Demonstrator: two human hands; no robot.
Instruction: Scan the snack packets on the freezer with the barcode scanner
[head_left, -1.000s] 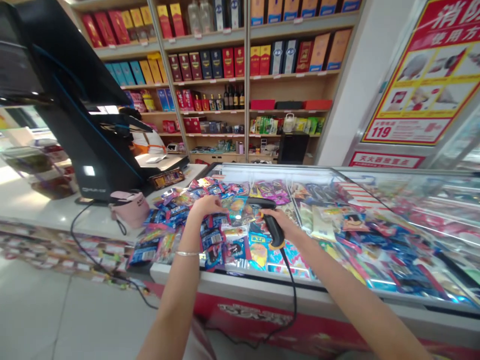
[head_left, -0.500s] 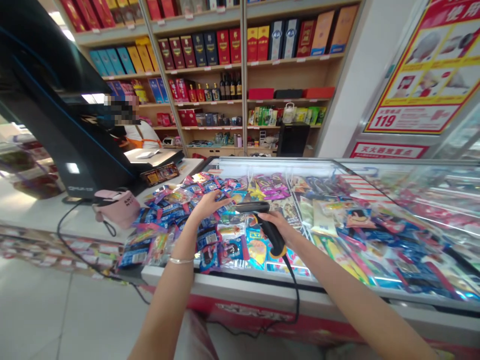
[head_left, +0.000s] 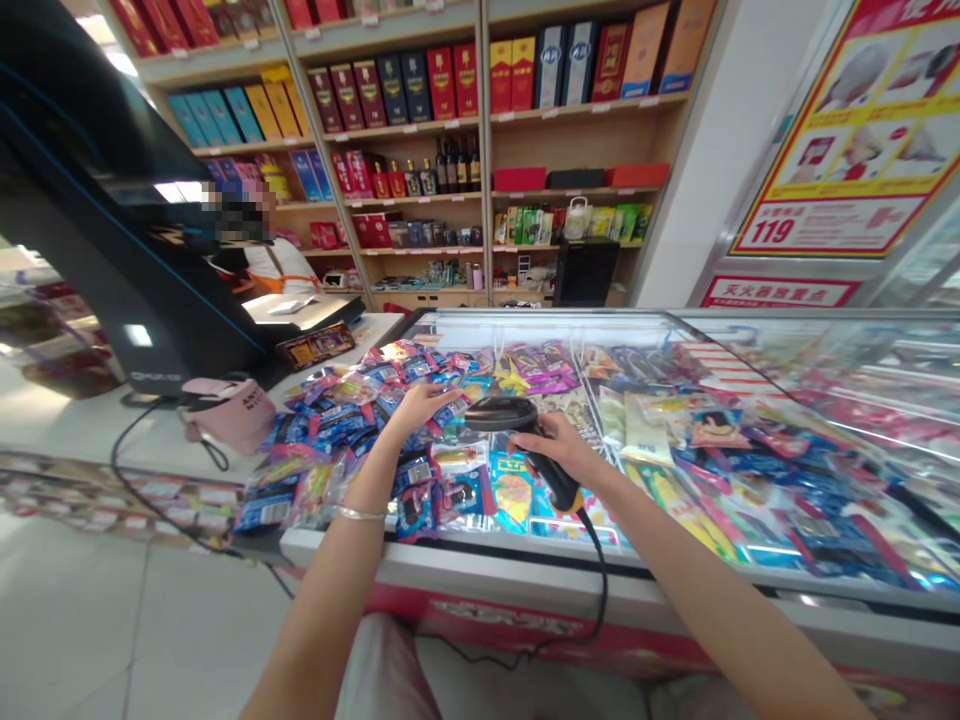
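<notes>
In my right hand [head_left: 562, 447] is a black barcode scanner [head_left: 501, 412] with a yellow-trimmed handle. Its head points left, toward my other hand, and a black cable [head_left: 602, 590] hangs from its lower end. My left hand [head_left: 420, 407] is over a heap of small blue and pink snack packets [head_left: 337, 425], fingers stretched to the right and apart from the thumb. I see no packet clearly gripped there; the fingertips seem to touch the heap. Below the scanner lies a light blue snack bag [head_left: 514, 492].
The packets lie on a glass-topped freezer [head_left: 465, 325]. To the left are a pink cup-like container [head_left: 229, 415] and a black checkout terminal [head_left: 150, 250]. A person [head_left: 277, 265] is behind the counter. Boxed bottles [head_left: 450, 85] line the back shelves.
The scanner and my right hand have moved slightly, and the scanner's head is tilted a little differently. My left hand stays over the packets. The view has shifted slightly.
</notes>
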